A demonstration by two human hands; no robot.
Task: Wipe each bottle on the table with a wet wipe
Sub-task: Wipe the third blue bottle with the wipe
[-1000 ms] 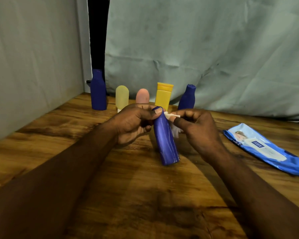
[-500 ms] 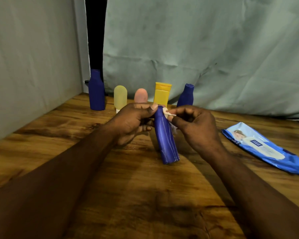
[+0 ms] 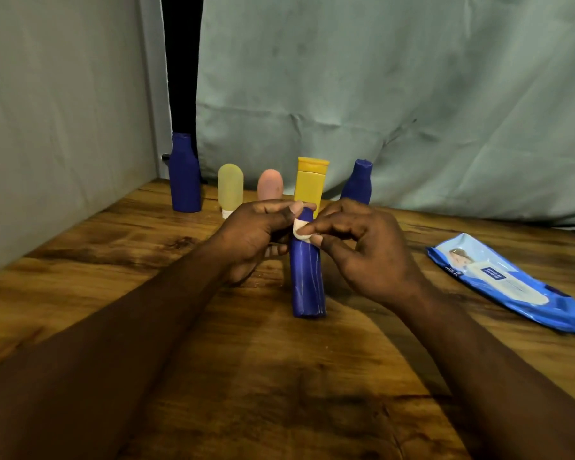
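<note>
The person is holding the bottle (image 3: 307, 280) almost upright in the middle of the table (image 3: 279, 376), its base seemingly resting on the wood. The left hand (image 3: 256, 234) is gripping it near the top, fingers curled round the neck. The right hand (image 3: 365, 247) is pinching a small folded wipe (image 3: 301, 229) between thumb and forefinger and pressing it on the bottle's shoulder, while its other fingers are standing loosely apart.

The wipe is touching only a small patch up high, so a good job is probably calling for long strokes down the whole body. The left hand should be turning the bottle so every side is coming under the wipe, then shifting its grip so the covered neck is getting cleaned too. Opening the wipe out would likely be covering more at each pass. Damp smooth plastic may be getting slippery, so keeping the base planted is looking wise.

Behind, the tall bottle (image 3: 184, 174), pale tube (image 3: 230, 187), pink tube (image 3: 270, 184), yellow tube (image 3: 309, 182) and small bottle (image 3: 357, 184) are standing in a row. The pack (image 3: 512, 283) is lying well apart on the right.
</note>
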